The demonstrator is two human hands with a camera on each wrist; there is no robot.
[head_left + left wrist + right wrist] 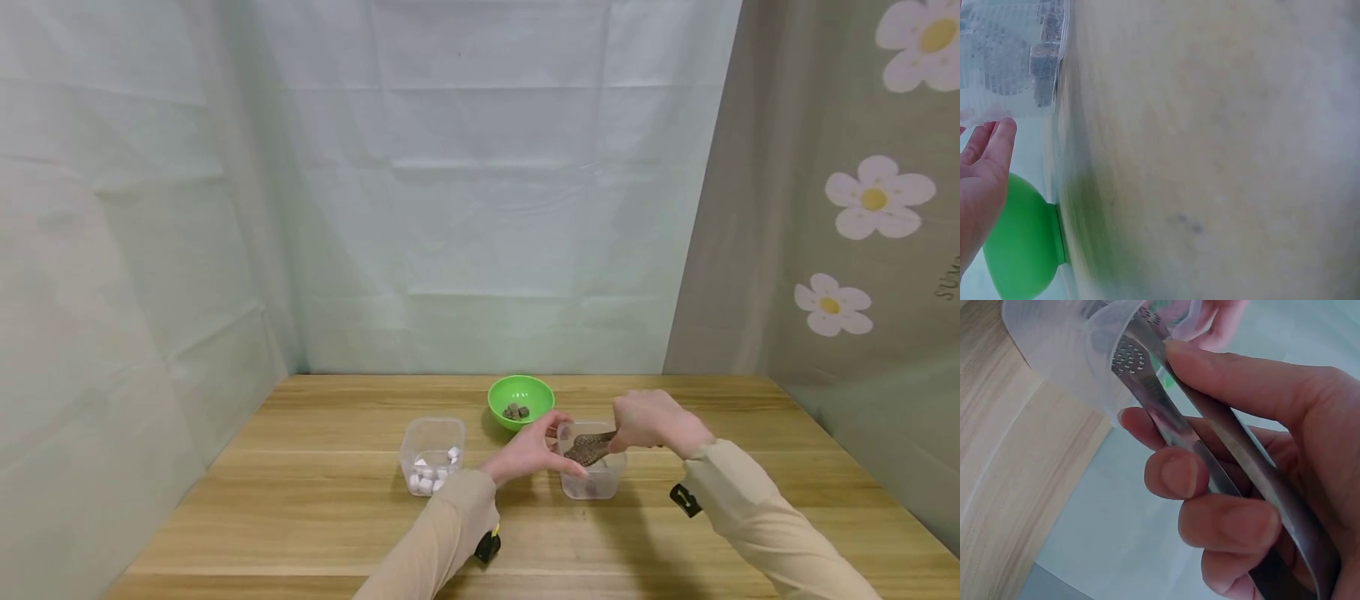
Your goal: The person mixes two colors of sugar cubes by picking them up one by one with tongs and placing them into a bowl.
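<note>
Fingers [1229, 525] of the right hand [651, 419] are curled around metal tongs [1257, 459], with the thumb pressing along the upper arm of them. From where I stand, the perforated heads of the tongs are inside a clear box [591, 489], but I cannot tell if they pinch something. In this box some dark cubes [1044, 59] lie at the bottom. Left hand [528, 450] has its fingers rather straight and apart, touching the box at its left side. Just behind this hand is a green bowl [519, 386] with brown cubes [515, 412]; to the left, another clear box [432, 431] contains white cubes [426, 484].
</note>
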